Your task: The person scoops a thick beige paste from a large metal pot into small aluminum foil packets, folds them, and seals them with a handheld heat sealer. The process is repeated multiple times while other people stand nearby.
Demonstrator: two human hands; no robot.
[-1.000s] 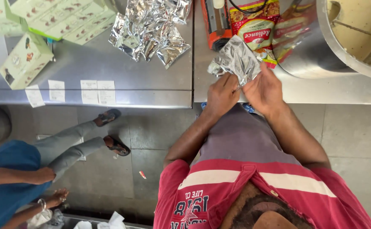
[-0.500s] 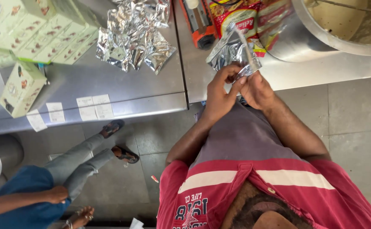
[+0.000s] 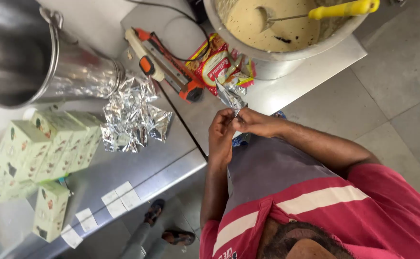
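Both my hands hold one small silver foil pouch point(image 3: 229, 97) in front of my body, above the edge of a steel table point(image 3: 287, 91). My left hand point(image 3: 221, 135) pinches its lower end from the left. My right hand point(image 3: 256, 123) pinches the same end from the right, fingertips touching the left hand's. The pouch stands edge-on and points up toward several red printed packets point(image 3: 213, 62) lying beside a large steel pot point(image 3: 287, 60) of pale batter.
A ladle with a yellow handle point(image 3: 345, 8) rests in the pot. An orange and grey sealing tool point(image 3: 164, 67) with a cord, a heap of foil pouches point(image 3: 133, 120), green cartons point(image 3: 44, 153) and a steel bucket point(image 3: 42, 57) lie to the left. Another person's sandalled feet point(image 3: 169, 225) are below.
The view has swung, so the pot now sits at the top and the bucket has come into sight. My hands still hold the pouch, now turned edge-on and gripped at its lower end.
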